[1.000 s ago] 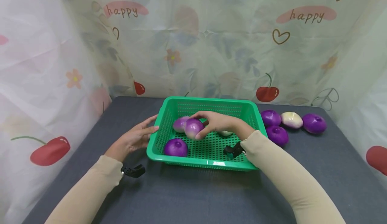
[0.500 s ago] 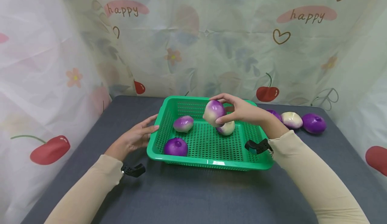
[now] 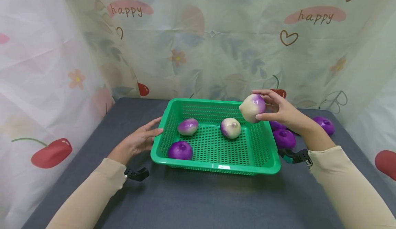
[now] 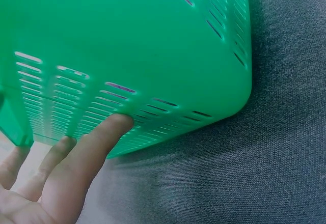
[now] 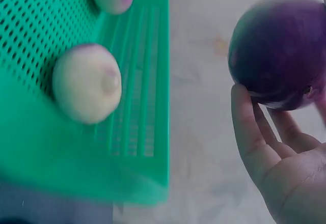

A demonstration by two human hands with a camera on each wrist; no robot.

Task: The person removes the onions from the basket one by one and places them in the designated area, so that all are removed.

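Note:
My right hand (image 3: 286, 114) holds a purple-and-white onion (image 3: 252, 109) over the right back part of the green basket (image 3: 216, 168), its white pointed end facing left. In the right wrist view, the fingers and thumb hold the same onion (image 5: 280, 56) by its purple side. My left hand (image 3: 139, 139) is at the basket's left side; in the left wrist view its extended fingers (image 4: 91, 152) touch the outside of the slotted wall. Inside the basket are a pale purple onion (image 3: 188, 126), a deep purple one (image 3: 180, 150) and a mostly white onion (image 3: 230, 128).
Right of the basket, deep purple onions (image 3: 284, 139) lie on the dark grey tabletop (image 3: 198, 201), partly hidden by the right hand and wrist. Another purple onion (image 3: 325, 125) is farther right. A printed curtain (image 3: 213, 50) encloses the back and sides.
My right hand has lifted the held onion and carried it from the basket's left-middle to the right, turning its white end left. The left hand and basket stay put.

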